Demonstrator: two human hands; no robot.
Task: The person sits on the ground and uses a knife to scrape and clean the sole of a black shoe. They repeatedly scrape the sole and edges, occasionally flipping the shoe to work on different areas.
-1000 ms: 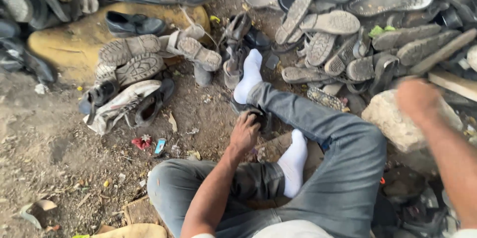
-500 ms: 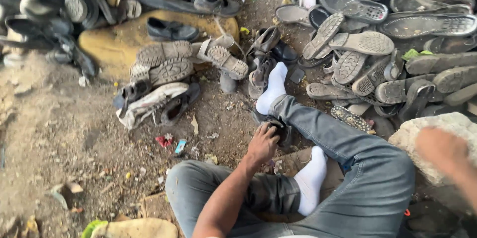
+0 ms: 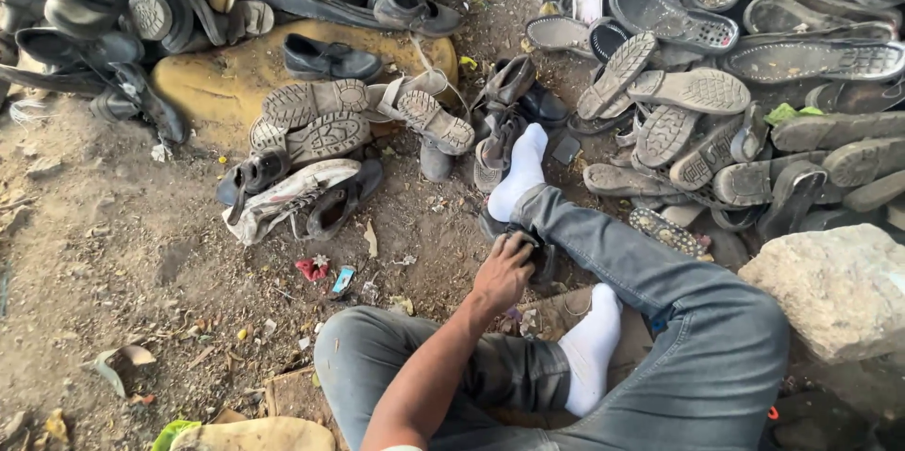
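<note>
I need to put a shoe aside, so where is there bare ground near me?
Bare dirt lies left of the bent knee, below the grey trainer, with only small scraps. The sole pile at right, the shoe heap at top left and the stone are crowded. The left hand rests on a dark shoe.

One hand [image 3: 502,272] shows, resting on one dark shoe [image 3: 528,248]. Two white socks are in view, one [image 3: 520,178] stretched out and one [image 3: 589,347] tucked in, along with one pale stone [image 3: 834,286] and one yellow slab [image 3: 226,79]. The worn shoes [image 3: 311,145] and loose soles [image 3: 698,93] lie in heaps too tangled to count, several dozen at least.
</note>
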